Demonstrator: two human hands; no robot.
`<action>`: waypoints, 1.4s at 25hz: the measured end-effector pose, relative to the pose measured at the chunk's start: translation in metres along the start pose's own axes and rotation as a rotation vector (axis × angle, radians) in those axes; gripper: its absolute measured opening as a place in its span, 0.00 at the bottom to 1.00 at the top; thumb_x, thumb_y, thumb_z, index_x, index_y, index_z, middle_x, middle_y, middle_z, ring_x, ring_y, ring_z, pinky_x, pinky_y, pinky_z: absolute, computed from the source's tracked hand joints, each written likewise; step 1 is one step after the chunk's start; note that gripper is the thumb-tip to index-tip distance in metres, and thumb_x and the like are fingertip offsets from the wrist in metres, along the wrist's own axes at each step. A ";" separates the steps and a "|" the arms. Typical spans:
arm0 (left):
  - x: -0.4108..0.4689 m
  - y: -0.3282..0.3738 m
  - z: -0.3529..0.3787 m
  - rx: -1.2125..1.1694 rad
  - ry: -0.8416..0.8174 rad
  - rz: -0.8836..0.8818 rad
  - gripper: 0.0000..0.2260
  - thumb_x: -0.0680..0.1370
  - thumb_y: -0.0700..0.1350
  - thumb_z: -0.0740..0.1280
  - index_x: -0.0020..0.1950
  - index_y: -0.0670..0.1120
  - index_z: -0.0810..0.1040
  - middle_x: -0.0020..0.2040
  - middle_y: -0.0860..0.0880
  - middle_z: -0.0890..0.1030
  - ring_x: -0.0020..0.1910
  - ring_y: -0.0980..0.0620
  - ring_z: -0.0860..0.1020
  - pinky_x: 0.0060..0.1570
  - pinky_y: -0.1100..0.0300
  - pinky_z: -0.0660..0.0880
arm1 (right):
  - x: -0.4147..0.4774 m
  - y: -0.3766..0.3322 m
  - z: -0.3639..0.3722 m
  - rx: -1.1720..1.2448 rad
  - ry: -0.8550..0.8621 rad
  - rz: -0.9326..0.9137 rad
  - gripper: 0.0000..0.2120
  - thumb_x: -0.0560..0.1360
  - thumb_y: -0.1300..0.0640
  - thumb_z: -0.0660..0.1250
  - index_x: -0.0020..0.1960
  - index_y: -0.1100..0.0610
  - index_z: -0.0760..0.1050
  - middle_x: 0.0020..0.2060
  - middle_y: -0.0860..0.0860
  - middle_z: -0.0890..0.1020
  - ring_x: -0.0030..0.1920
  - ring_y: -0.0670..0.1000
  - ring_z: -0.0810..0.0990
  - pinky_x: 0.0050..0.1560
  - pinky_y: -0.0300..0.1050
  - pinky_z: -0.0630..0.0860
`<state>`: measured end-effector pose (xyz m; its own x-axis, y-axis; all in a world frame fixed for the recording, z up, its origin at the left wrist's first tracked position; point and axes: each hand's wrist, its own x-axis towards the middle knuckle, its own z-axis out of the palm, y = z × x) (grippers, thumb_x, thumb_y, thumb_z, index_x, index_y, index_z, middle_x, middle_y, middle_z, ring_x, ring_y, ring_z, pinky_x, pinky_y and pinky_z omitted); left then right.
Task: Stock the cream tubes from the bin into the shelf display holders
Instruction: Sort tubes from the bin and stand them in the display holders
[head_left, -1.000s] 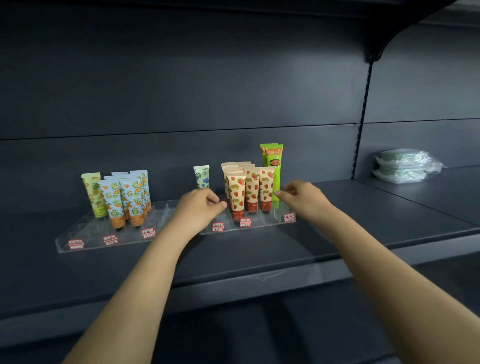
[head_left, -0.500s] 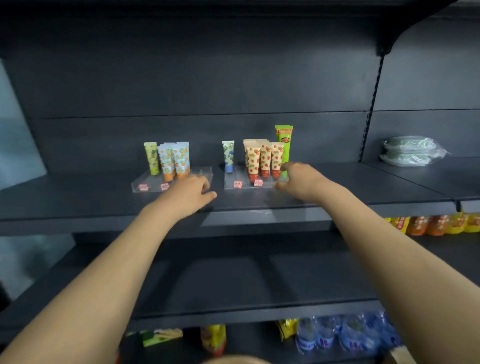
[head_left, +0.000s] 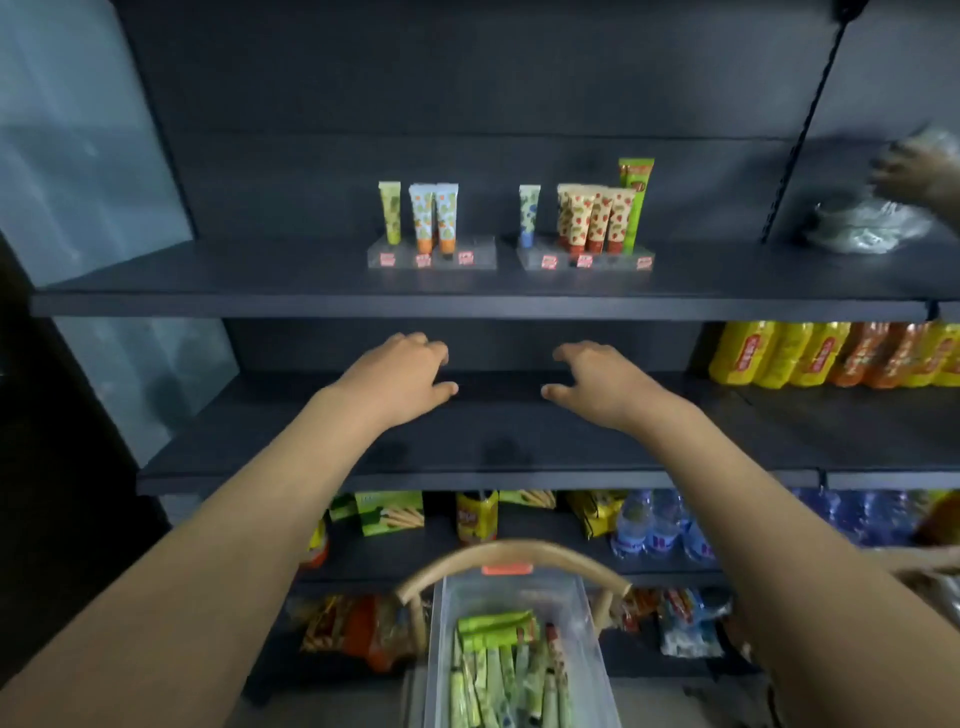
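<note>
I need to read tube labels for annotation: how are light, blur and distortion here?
Head view: dim and dark overall; standing tubes in the display holders fairly sharp, print unreadable; loose tubes in the bin soft; another hand at upper right motion-blurred; wide lens slants the shelf upright.

Dim store lighting, soft motion blur, wide-angle bending at edges

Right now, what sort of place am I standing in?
Probably a shop aisle: cream tubes in price-tagged display holders on dark shelving, with bottled water and snack packs below.
</note>
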<state>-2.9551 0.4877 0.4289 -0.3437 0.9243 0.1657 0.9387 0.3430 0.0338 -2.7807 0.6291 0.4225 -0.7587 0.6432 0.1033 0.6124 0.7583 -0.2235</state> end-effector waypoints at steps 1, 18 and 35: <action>-0.010 -0.002 0.014 -0.009 -0.019 0.008 0.20 0.79 0.54 0.60 0.66 0.44 0.69 0.62 0.45 0.72 0.63 0.45 0.68 0.60 0.50 0.70 | -0.009 -0.004 0.017 -0.004 -0.026 0.008 0.26 0.77 0.47 0.62 0.70 0.59 0.64 0.68 0.58 0.69 0.67 0.59 0.66 0.65 0.57 0.67; -0.088 0.050 0.338 -0.283 -0.634 -0.098 0.18 0.78 0.51 0.61 0.64 0.42 0.70 0.61 0.43 0.73 0.58 0.44 0.74 0.57 0.49 0.73 | -0.088 0.078 0.322 0.036 -0.654 0.117 0.22 0.76 0.46 0.61 0.64 0.58 0.68 0.58 0.57 0.74 0.60 0.59 0.72 0.53 0.51 0.72; -0.167 0.087 0.562 -0.528 -1.002 -0.484 0.18 0.75 0.50 0.67 0.59 0.39 0.74 0.57 0.43 0.77 0.57 0.45 0.76 0.53 0.55 0.71 | -0.160 0.120 0.537 0.306 -0.991 0.520 0.18 0.77 0.57 0.61 0.65 0.59 0.71 0.59 0.57 0.77 0.59 0.56 0.75 0.48 0.41 0.69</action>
<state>-2.8301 0.4574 -0.1497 -0.3085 0.5209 -0.7959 0.5243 0.7912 0.3147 -2.7046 0.5603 -0.1413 -0.3555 0.4021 -0.8438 0.9248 0.2823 -0.2551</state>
